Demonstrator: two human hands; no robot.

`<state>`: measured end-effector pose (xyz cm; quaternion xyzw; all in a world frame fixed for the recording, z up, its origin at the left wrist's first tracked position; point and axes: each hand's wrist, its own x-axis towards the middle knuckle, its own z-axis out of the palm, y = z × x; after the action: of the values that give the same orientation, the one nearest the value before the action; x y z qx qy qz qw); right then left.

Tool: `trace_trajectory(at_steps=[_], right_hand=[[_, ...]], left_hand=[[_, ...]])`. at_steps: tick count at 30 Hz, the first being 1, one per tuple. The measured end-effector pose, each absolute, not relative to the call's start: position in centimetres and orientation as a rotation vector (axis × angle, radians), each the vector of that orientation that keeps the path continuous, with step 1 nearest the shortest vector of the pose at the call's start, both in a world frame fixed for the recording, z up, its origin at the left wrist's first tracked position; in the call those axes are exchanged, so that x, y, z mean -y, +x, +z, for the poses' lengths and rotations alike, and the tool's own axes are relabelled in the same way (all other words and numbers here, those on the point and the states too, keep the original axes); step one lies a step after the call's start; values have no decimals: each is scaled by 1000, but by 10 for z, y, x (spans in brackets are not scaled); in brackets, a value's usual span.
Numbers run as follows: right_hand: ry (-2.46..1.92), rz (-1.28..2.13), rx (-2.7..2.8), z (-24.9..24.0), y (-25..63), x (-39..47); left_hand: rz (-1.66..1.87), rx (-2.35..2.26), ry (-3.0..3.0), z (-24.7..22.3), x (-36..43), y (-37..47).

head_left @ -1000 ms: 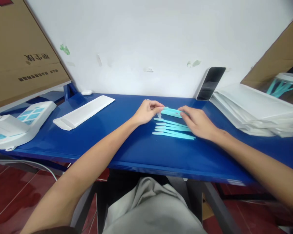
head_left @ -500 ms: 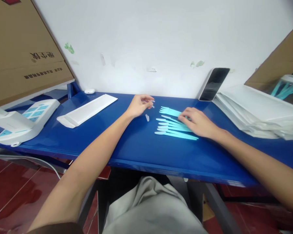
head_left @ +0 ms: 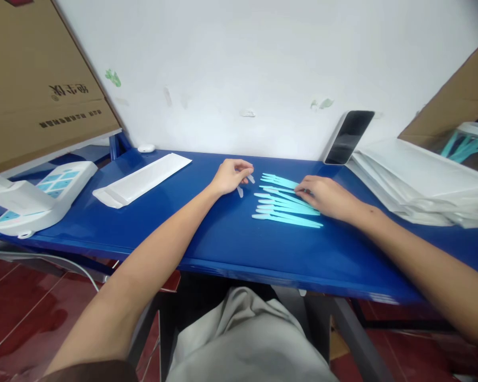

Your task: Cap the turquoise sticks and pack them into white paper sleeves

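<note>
Several turquoise eyebrow razors (head_left: pixel 289 218) lie side by side on the blue table (head_left: pixel 223 233), their pale blade ends pointing left. My right hand (head_left: pixel 322 195) rests over the handle ends, its thumb and fingertips pinched on one razor (head_left: pixel 276 189) in the row. To the left of the razors is my left hand (head_left: pixel 231 176), thumb and fingers closed on a small clear cap (head_left: pixel 251 179). A second clear cap (head_left: pixel 240 191) shows just below those fingers; whether they touch it I cannot tell.
A white padded envelope (head_left: pixel 141 181) lies on the left, beside a white power strip (head_left: pixel 59 185) with a plugged-in adapter. A phone (head_left: pixel 348 139) leans on the wall. White envelopes (head_left: pixel 430 180) are stacked at the right, near a clear tub (head_left: pixel 472 143) of turquoise sticks.
My left hand has come slightly nearer, and the cap in its fingers now points down to the right. My right hand has shifted a little right, drawing one razor with it.
</note>
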<state>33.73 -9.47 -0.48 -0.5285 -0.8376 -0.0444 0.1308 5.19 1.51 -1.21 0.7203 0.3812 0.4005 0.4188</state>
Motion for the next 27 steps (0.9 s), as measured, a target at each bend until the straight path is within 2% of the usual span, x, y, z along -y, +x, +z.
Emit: trace_trajectory(at_steps=[9,15,27], right_hand=[[-1614,-167,2341,-1,336,99],[-1528,-26,2253,-4,337,101],[-1453,-168,2085,4,328,108]], left_hand=[[1003,-925,1652,-15,-14,56],[1056,-997,1628,-10,-13,52],[947,-834,1630,-12,-11,55]])
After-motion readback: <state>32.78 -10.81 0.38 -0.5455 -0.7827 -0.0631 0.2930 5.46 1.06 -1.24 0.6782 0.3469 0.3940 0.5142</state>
